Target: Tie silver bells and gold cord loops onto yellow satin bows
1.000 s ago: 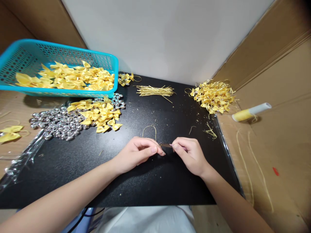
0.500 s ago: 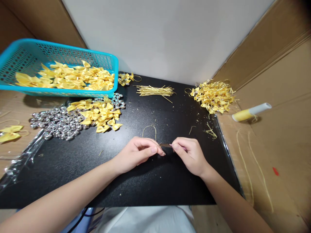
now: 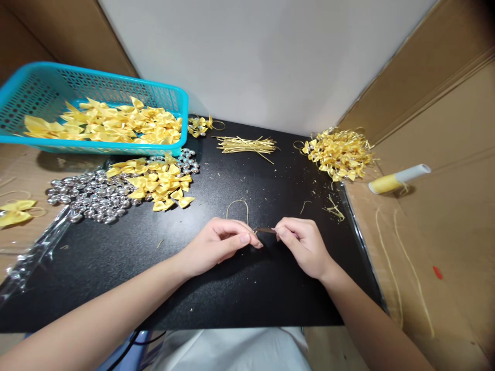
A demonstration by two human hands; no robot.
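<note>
The gold cord loop lies on the black mat, its ends at our fingertips. Our left hand pinches those ends, fingers closed. Our right hand clamps a thin dark piece touching them. Yellow bows lie well left.

A blue basket of yellow bows sits far left, silver beads beside it, a cord bundle behind, a thread spool right
</note>
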